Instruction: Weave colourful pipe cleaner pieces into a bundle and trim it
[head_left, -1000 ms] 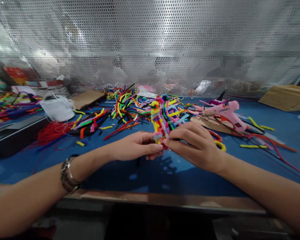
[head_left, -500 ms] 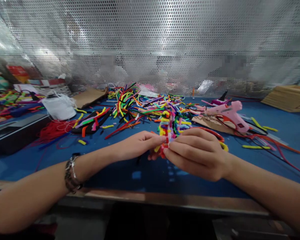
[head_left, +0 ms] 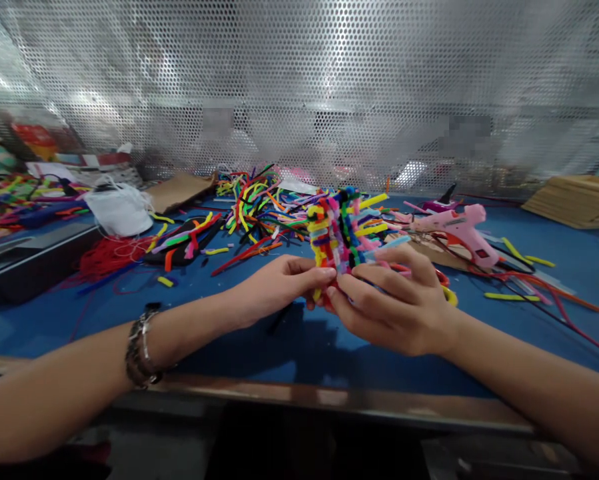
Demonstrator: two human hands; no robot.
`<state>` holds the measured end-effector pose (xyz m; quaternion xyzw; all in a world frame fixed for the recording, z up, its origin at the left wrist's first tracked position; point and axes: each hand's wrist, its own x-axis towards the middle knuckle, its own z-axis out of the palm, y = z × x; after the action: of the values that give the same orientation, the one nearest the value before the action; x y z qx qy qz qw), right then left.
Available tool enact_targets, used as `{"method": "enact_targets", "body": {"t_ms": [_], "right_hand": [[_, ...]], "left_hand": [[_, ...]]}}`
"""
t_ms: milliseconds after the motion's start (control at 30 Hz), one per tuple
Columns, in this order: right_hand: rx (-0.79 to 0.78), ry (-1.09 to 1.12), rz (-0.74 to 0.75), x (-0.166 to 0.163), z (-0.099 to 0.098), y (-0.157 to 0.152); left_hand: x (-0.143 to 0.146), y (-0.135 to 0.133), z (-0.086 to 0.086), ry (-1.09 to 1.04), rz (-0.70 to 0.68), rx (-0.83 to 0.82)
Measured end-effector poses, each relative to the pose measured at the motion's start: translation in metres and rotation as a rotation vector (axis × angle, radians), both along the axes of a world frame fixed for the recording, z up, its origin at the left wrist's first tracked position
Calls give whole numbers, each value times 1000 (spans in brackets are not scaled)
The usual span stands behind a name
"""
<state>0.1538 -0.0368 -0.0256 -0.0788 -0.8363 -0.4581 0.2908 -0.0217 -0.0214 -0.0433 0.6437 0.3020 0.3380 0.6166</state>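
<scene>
A woven piece of coloured pipe cleaners (head_left: 336, 233) is held up in front of me, above the blue table. Its strands cross over and under, and loose ends stick out to the right. My left hand (head_left: 289, 283) pinches its lower left part between thumb and fingers. At the lower edge, my right hand (head_left: 399, 300) grips it with thumb and forefinger, the other fingers bent over its right side. The fingertips of both hands nearly meet there and hide the bottom of the weave.
Behind lies a heap of pipe cleaners (head_left: 252, 207). A pink glue gun (head_left: 462, 230) rests to the right, near stacked cardboard (head_left: 574, 198). On the left are a white face mask (head_left: 119, 208), red thread (head_left: 112, 259) and a black box (head_left: 34, 263). A perforated metal panel (head_left: 299, 80) stands behind.
The woven piece has turned so that more of its face shows, and its loose ends now point right. My right fingers have shifted slightly; both hands keep their hold.
</scene>
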Motion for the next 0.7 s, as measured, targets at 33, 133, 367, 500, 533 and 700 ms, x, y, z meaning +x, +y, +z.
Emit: {"method": "enact_targets", "body": {"t_ms": [33, 133, 367, 500, 533, 700], "right_hand": [[4, 8, -11, 0, -1, 0], [-39, 48, -26, 1, -3, 2], [-571, 201, -2, 1, -6, 8], [-657, 264, -28, 0, -9, 9], [-646, 258, -19, 0, -9, 9], [-747, 154, 7, 5, -8, 13]], "left_hand": [[0, -1, 1, -5, 23, 6], [1, -1, 3, 21, 77, 56], [-1, 1, 3, 230, 151, 276], [-2, 1, 4, 262, 153, 338], [-2, 1, 3, 267, 156, 337], [-3, 2, 1, 355, 173, 313]]}}
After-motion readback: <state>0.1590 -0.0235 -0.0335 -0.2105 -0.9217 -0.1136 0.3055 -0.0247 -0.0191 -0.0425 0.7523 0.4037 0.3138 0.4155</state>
